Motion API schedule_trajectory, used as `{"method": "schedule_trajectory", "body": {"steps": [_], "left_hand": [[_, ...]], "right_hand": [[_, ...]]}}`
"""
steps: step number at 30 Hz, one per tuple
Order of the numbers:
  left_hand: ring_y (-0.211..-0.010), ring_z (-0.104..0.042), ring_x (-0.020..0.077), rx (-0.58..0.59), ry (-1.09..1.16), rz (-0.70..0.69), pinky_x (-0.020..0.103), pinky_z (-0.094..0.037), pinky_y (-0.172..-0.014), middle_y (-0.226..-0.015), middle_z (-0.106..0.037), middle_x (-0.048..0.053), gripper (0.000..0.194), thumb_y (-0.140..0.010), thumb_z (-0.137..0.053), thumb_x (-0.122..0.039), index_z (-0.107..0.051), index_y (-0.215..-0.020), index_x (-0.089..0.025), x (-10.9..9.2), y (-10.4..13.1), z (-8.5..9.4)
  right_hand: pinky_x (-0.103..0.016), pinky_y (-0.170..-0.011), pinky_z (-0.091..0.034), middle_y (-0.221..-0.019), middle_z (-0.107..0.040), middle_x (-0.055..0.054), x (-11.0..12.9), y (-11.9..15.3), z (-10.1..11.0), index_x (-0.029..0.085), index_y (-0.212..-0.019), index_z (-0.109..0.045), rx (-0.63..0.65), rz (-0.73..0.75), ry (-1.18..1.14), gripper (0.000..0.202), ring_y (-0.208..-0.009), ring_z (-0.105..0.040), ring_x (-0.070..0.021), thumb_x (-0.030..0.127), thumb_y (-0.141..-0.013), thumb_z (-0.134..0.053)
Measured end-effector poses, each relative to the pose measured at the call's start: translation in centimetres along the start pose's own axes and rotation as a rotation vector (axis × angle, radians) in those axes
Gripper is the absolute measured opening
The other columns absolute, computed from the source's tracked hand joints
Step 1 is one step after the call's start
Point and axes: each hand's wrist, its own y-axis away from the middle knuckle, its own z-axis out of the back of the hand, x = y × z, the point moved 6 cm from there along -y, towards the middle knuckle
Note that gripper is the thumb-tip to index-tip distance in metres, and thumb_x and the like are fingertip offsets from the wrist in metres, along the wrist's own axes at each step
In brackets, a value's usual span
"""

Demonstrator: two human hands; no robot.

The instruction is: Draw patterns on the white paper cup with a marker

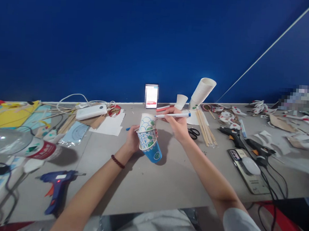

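Several paper cups [147,139], nested one in another, are held in my left hand [133,139], whose fingers wrap round them from the left. The upper cups carry blue scale-like lines and green marks; the lowest is blue with a round green emblem. A blue tip, perhaps a pen cap, pokes out left of that hand. My right hand [177,124] grips a white marker [173,115] with a blue end, its tip at the top cup's right side near the rim. A red pen [165,108] lies just behind the right fingers.
A lit phone [151,96] stands against the blue wall. Stacked white cups [203,93], wooden sticks [206,129] and black scissors [194,133] are on the right, beyond them a phone [247,171]. At left are a blue glue gun [58,186], bottle [21,144] and power bank [91,112].
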Motion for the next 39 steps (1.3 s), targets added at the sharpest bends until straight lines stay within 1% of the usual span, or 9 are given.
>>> {"method": "schedule_trajectory", "body": {"steps": [4,11,17,20,24,31,33,36,39], "left_hand": [[-0.092,-0.072,0.0347,-0.052,0.028,0.006,0.049,-0.054,-0.09,-0.085,-0.075,0.017,0.048,-0.071,-0.055,-0.041,-0.072,-0.099,-0.006,0.0,0.1,-0.1],[-0.092,-0.072,0.0342,-0.052,0.033,0.004,0.048,-0.055,-0.088,-0.085,-0.075,0.015,0.046,-0.071,-0.055,-0.043,-0.072,-0.098,-0.009,-0.1,0.0,-0.1],[-0.092,-0.072,0.0339,-0.043,0.019,-0.024,0.048,-0.054,-0.09,-0.084,-0.075,0.015,0.046,-0.071,-0.056,-0.043,-0.072,-0.098,-0.009,-0.1,-0.1,0.0],[-0.089,-0.072,0.0332,-0.047,0.005,-0.027,0.048,-0.054,-0.09,-0.084,-0.075,0.016,0.047,-0.072,-0.056,-0.042,-0.072,-0.099,-0.007,-0.1,-0.1,0.1],[-0.085,-0.073,0.0324,-0.04,-0.004,-0.015,0.048,-0.055,-0.087,-0.086,-0.076,0.016,0.047,-0.072,-0.057,-0.043,-0.073,-0.099,-0.008,0.0,-0.1,0.3],[-0.087,-0.072,0.0328,-0.036,0.006,-0.022,0.049,-0.055,-0.088,-0.088,-0.076,0.016,0.047,-0.073,-0.056,-0.043,-0.073,-0.099,-0.008,-0.1,-0.1,0.3],[-0.086,-0.072,0.0323,-0.029,0.009,-0.014,0.049,-0.055,-0.088,-0.089,-0.076,0.015,0.048,-0.074,-0.057,-0.045,-0.072,-0.1,-0.009,0.0,-0.1,0.3],[-0.084,-0.073,0.0307,-0.007,0.007,-0.015,0.047,-0.056,-0.087,-0.089,-0.076,0.014,0.05,-0.077,-0.057,-0.051,-0.072,-0.101,-0.01,0.1,-0.2,0.3],[-0.082,-0.073,0.0296,-0.007,-0.02,-0.02,0.044,-0.056,-0.084,-0.09,-0.077,0.014,0.045,-0.077,-0.061,-0.048,-0.072,-0.1,-0.011,0.3,-0.3,0.6]], "right_hand": [[-0.039,-0.083,-0.057,-0.086,-0.068,-0.003,0.0,0.2,-0.1,0.022,-0.084,-0.064,0.01,0.039,0.086,0.008,-0.085,-0.068,-0.0196,0.028,-0.08,-0.066],[-0.035,-0.079,-0.055,-0.092,-0.068,-0.003,0.7,0.8,-0.9,0.023,-0.087,-0.065,0.031,0.092,0.238,0.006,-0.087,-0.066,-0.0183,0.026,-0.082,-0.064],[-0.036,-0.081,-0.054,-0.094,-0.071,-0.003,0.7,1.0,-1.0,0.024,-0.09,-0.066,0.04,0.148,0.339,0.007,-0.088,-0.066,-0.0182,0.024,-0.084,-0.063],[-0.035,-0.078,-0.054,-0.093,-0.071,-0.002,0.6,0.9,-1.0,0.023,-0.09,-0.066,0.042,0.145,0.359,0.007,-0.086,-0.065,-0.0179,0.023,-0.084,-0.062],[-0.035,-0.078,-0.053,-0.092,-0.071,-0.002,0.6,0.9,-1.0,0.023,-0.09,-0.065,0.037,0.138,0.372,0.008,-0.086,-0.066,-0.0179,0.023,-0.084,-0.061],[-0.035,-0.08,-0.055,-0.093,-0.071,-0.003,0.4,0.9,-1.0,0.023,-0.09,-0.066,0.031,0.135,0.357,0.007,-0.087,-0.066,-0.0179,0.023,-0.084,-0.061],[-0.034,-0.079,-0.056,-0.093,-0.07,-0.002,0.3,0.9,-1.0,0.023,-0.09,-0.066,0.027,0.128,0.343,0.007,-0.087,-0.066,-0.0175,0.023,-0.084,-0.062],[-0.033,-0.078,-0.057,-0.094,-0.07,-0.003,0.3,0.9,-1.0,0.023,-0.09,-0.066,0.021,0.123,0.334,0.007,-0.087,-0.066,-0.0173,0.023,-0.084,-0.062],[-0.033,-0.077,-0.057,-0.093,-0.07,-0.003,0.3,0.9,-1.0,0.023,-0.09,-0.065,0.017,0.126,0.327,0.007,-0.086,-0.066,-0.0175,0.023,-0.084,-0.062]]}}
